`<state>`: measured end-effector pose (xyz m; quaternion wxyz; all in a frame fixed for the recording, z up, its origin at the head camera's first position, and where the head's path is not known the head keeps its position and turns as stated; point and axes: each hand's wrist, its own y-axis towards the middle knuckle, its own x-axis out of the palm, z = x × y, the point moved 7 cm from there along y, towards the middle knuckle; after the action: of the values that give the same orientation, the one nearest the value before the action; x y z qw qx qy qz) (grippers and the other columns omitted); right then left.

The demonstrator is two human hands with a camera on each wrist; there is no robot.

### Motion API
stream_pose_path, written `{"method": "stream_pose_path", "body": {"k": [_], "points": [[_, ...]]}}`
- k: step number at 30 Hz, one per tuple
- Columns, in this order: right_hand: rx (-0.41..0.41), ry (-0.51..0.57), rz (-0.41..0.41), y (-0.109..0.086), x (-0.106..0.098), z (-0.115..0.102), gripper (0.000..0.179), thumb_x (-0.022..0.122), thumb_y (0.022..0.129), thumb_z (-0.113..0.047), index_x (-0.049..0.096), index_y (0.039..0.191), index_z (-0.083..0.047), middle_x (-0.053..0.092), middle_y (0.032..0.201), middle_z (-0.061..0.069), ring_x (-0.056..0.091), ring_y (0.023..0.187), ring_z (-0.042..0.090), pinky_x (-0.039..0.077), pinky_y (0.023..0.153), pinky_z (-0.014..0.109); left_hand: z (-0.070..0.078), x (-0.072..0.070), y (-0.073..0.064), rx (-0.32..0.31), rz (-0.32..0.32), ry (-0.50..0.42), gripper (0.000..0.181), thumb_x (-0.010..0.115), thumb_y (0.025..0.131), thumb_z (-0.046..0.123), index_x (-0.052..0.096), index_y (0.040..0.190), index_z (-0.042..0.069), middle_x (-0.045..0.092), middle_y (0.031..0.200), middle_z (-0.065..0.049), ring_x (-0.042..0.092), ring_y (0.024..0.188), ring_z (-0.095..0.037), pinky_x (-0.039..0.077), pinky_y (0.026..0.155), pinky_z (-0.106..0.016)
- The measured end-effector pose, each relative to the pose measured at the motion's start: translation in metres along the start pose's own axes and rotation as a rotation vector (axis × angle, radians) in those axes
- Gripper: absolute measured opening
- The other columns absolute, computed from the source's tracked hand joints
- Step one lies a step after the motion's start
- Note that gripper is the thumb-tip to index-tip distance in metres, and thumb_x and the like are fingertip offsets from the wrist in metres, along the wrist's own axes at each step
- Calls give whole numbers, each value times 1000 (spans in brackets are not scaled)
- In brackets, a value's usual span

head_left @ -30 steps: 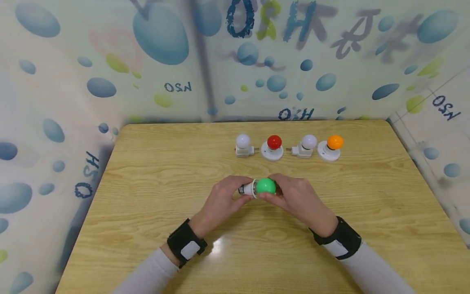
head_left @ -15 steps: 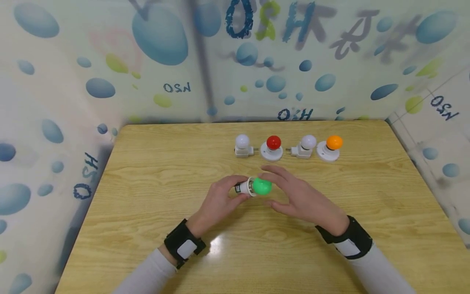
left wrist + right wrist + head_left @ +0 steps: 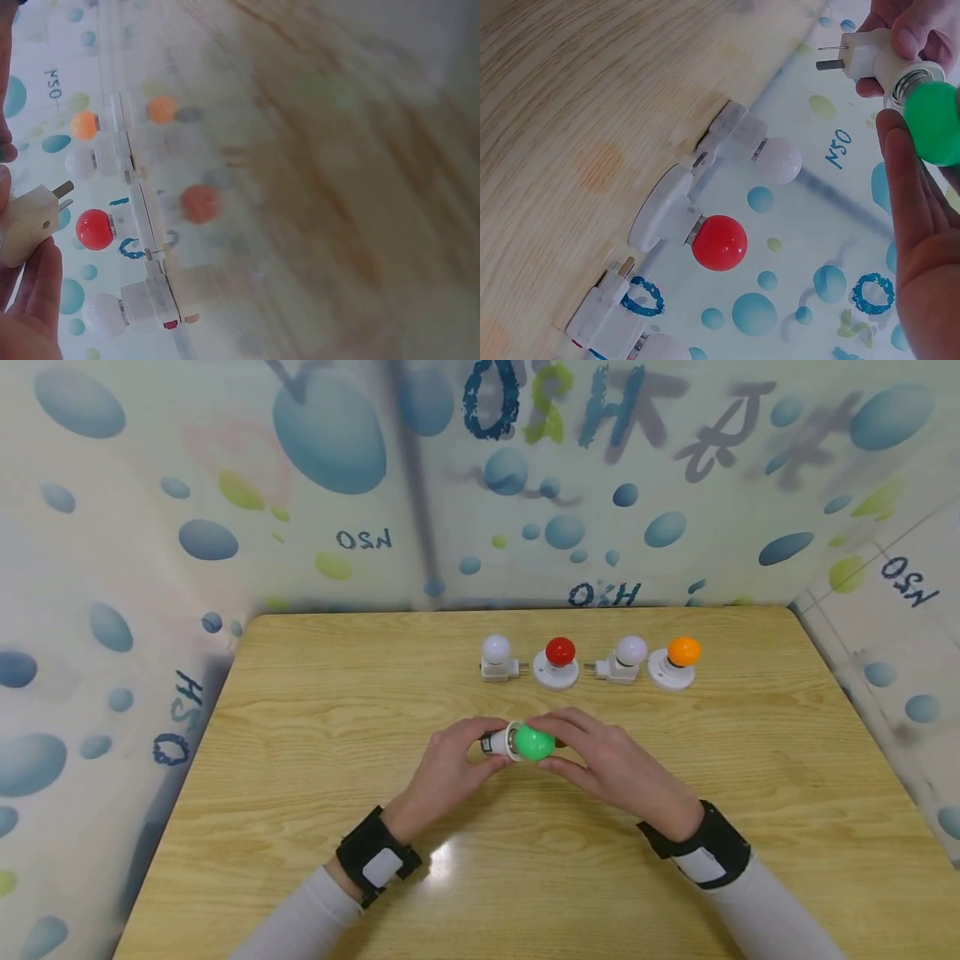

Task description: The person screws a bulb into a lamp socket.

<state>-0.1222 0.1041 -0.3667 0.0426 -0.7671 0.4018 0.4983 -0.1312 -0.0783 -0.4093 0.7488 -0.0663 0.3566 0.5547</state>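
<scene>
Between the hands, over the table, a green light bulb [image 3: 535, 743] sits at the mouth of a white plug-in lamp socket [image 3: 497, 743]. The left hand [image 3: 453, 768] grips the socket from the near and far sides. Its two metal prongs stick out, as the right wrist view shows on the socket [image 3: 866, 56]. Part of the bulb's metal screw base shows at the socket's rim. The right hand [image 3: 611, 764] holds the bulb, fingers on the far side and thumb on the near side. In the left wrist view, the bulb is out of sight.
Behind the hands stand a white bulb [image 3: 496, 649] in a plug socket, a red bulb [image 3: 560, 652] on a round base, another white bulb [image 3: 631, 650] and an orange bulb [image 3: 683, 651]. A patterned wall [image 3: 285, 568] rises behind the wooden table [image 3: 337, 693].
The right hand let go of the green bulb, drew back to the right with fingers spread, then came back onto it. The left hand with the socket shifted slightly left.
</scene>
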Motion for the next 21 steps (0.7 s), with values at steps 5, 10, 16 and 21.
{"method": "stream_pose_path", "body": {"k": [5,10,16,21], "points": [[66,-36,34,1,0,2,58,82,88,-28,60,136,-5,71,113,5,70,91,15,61,80,31,2,2,1,18,-10,17,41,86,86,13,70,124,8,73,119,-6,68,112,-20,56,95,-40],[95,-148,63,4,0,2,54,72,93,-46,67,124,-2,73,98,4,69,79,14,60,71,27,2,4,1,14,-24,18,39,84,87,12,70,124,9,73,120,-5,68,112,-19,55,96,-40],[68,-210,68,4,0,3,71,67,94,-57,56,140,-3,72,116,11,72,90,22,62,73,36,2,3,1,16,-12,19,41,86,86,12,70,123,8,74,119,-6,69,110,-20,56,95,-40],[23,-91,-19,1,5,4,73,85,88,-19,48,150,-16,54,149,10,67,116,27,59,90,43,0,2,0,8,-2,24,42,86,85,13,70,123,6,74,118,-7,70,109,-22,56,94,-40]]}}
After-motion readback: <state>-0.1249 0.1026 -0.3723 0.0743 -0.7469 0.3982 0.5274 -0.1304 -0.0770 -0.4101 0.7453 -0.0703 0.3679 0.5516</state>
